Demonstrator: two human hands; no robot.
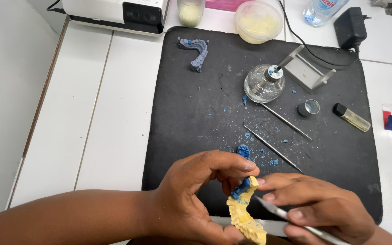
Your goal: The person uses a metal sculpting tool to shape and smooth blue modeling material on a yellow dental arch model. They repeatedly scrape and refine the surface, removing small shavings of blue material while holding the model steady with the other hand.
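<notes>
Head view: my left hand (191, 195) curls closed, pinching the yellow dental cast (246, 215). My right hand (316, 204) grips a thin metal tool (275, 211), its fingertip touching the blue wax (241, 188).

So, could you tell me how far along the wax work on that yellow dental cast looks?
Done: blue wax already sits on one end of the yellow dental cast, and blue shavings litter the black mat.
In hand: the left hand holds the cast while the right hand puts a metal carving tool to it.
Left: the cast's other teeth show no wax; the grey cast lies apart.
</notes>
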